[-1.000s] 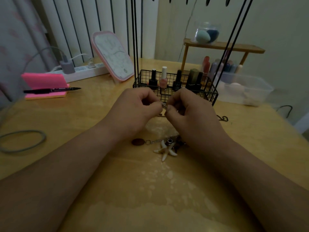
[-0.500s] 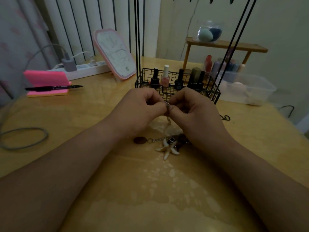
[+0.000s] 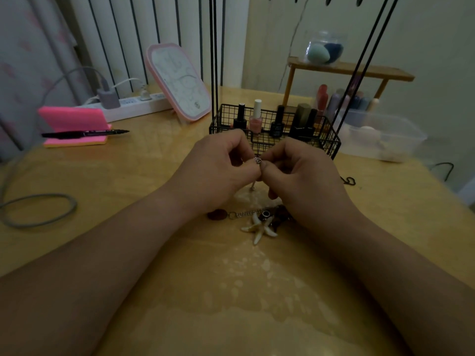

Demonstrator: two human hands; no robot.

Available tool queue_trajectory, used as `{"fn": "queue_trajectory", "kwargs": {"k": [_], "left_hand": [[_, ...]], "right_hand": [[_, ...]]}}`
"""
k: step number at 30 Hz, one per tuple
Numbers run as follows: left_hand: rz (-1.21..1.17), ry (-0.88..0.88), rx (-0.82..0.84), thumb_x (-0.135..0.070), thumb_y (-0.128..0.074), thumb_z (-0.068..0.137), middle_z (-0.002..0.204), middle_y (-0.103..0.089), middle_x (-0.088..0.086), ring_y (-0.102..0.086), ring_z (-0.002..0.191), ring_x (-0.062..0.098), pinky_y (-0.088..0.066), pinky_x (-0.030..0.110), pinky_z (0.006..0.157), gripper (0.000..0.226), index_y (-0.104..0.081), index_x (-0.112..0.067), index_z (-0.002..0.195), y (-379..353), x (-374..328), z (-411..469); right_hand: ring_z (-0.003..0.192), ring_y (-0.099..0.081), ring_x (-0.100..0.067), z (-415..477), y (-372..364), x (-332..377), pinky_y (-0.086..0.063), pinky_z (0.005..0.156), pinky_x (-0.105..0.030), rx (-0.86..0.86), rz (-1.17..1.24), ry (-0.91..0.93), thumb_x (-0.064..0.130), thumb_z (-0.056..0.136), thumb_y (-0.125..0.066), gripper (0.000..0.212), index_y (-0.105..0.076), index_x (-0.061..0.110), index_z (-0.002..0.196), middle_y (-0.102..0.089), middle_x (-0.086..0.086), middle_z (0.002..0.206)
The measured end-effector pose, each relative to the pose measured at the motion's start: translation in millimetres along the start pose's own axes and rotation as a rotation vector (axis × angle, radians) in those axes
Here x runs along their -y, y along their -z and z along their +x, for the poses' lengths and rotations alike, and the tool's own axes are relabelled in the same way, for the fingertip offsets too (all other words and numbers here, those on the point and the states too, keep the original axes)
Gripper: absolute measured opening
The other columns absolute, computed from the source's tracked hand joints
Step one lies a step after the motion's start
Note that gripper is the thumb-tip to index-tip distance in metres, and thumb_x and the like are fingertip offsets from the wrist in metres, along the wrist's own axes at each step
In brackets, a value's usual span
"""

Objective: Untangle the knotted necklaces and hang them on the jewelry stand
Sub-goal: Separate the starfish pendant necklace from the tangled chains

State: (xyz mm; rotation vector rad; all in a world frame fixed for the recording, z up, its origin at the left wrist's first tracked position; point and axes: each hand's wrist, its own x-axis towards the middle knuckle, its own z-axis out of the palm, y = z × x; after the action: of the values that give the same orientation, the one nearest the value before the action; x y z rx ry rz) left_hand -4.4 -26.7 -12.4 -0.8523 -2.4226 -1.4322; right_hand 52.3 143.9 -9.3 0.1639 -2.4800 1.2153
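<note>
Little has moved since half a second ago: our left hand (image 3: pixel 218 173) and right hand (image 3: pixel 305 181) stay raised over the worktop (image 3: pixel 128 181), fingers (image 3: pixel 272 155) curled and pinching a small silver knot of chain (image 3: pixel 257 160) between them, just in front of the wire basket (image 3: pixel 331 145) at the foot of the jewelry stand (image 3: pixel 215 60). The rest of the necklaces (image 3: pixel 279 213), with a white starfish pendant (image 3: pixel 259 228) and a brown bead (image 3: pixel 217 214), lies on the worktop by our right wrist. We see a glossy film with pale patches over the wood. Behind are nail polish bottles (image 3: pixel 255 119) in the basket, a pink-framed panel (image 3: pixel 180 80), a power strip (image 3: pixel 138 105), pink sticky notes (image 3: pixel 74 119) under a pen (image 3: pixel 84 133), a wooden shelf (image 3: pixel 352 70) and a clear box (image 3: pixel 385 134) before a pale wall
</note>
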Motion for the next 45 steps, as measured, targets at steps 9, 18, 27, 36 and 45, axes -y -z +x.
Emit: {"fn": "queue_trajectory", "kwargs": {"k": [9, 18, 27, 36, 45], "left_hand": [[-0.042, -0.028, 0.079, -0.018, -0.073, 0.093, 0.078, -0.071, -0.007, -0.064, 0.07, 0.004, -0.048, 0.017, 0.059, 0.006, -0.068, -0.021, 0.093, 2, -1, 0], [-0.063, -0.014, 0.106, -0.019, -0.07, 0.09, 0.085, -0.068, 0.004, -0.067, 0.077, 0.021, -0.058, 0.045, 0.067, 0.012, -0.059, -0.021, 0.095, 2, 2, 0], [-0.015, -0.06, 0.131, -0.023, -0.066, 0.093, 0.088, -0.059, -0.008, -0.051, 0.069, 0.003, -0.045, 0.019, 0.061, 0.015, -0.063, -0.026, 0.107, 8, 3, 1], [0.078, -0.038, 0.205, -0.016, -0.058, 0.103, 0.091, -0.064, 0.0, -0.06, 0.081, 0.015, -0.05, 0.034, 0.07, 0.018, -0.06, -0.035, 0.105, 10, 4, 0], [-0.137, 0.204, 0.166, -0.009, -0.046, 0.099, 0.072, -0.057, -0.003, -0.055, 0.067, 0.01, -0.057, 0.045, 0.077, 0.025, -0.065, -0.02, 0.086, 6, -4, 2]], "right_hand": [[0.056, -0.065, -0.005, -1, 4, 0, -0.044, 0.048, -0.013, 0.008, 0.049, -0.027, 0.025, 0.097, -0.071, 0.006, -0.068, 0.021, 0.095, -0.075, 0.007, 0.077], [0.054, -0.051, -0.011, 5, 5, 0, -0.041, 0.05, -0.029, 0.116, 0.267, -0.221, 0.019, 0.097, -0.067, 0.008, -0.072, 0.014, 0.094, -0.072, 0.0, 0.07], [0.049, -0.044, -0.004, 3, 6, -4, -0.035, 0.045, -0.021, 0.113, 0.011, -0.033, 0.03, 0.1, -0.067, 0.005, -0.072, 0.028, 0.098, -0.056, 0.006, 0.059], [0.059, -0.054, -0.009, 9, 16, -9, -0.041, 0.054, -0.026, 0.145, 0.221, -0.2, 0.023, 0.106, -0.058, 0.014, -0.071, 0.018, 0.106, -0.08, 0.001, 0.092], [0.061, -0.056, -0.009, 8, 12, -8, -0.041, 0.052, -0.022, 0.164, 0.331, -0.233, 0.015, 0.108, -0.054, 0.015, -0.068, 0.015, 0.113, -0.079, -0.003, 0.095]]}}
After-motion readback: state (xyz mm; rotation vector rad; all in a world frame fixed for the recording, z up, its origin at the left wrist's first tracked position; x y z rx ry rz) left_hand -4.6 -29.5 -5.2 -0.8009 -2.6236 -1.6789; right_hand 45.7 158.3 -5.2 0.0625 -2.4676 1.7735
